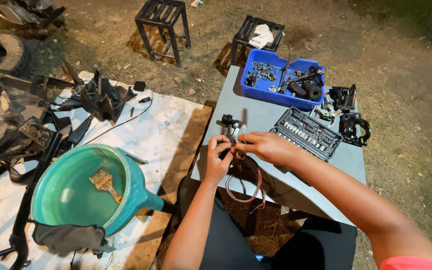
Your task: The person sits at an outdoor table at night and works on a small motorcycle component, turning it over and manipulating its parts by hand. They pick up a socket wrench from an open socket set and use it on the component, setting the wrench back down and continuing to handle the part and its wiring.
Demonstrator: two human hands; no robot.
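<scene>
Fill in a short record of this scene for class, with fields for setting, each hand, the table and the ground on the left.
Setting: outdoors on dirt, at a grey table
Left hand: grips a small wired part
Right hand: pinches the same part
Wires: red and black, hanging off the table edge
Table: blue tray of metal parts, open socket set
Ground, left: teal basin holding a brush

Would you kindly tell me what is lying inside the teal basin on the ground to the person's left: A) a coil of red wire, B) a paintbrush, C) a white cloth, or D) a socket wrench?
B: a paintbrush with pale bristles and a wooden handle lies on the bottom of the teal basin, with nothing else visible inside it.
</scene>
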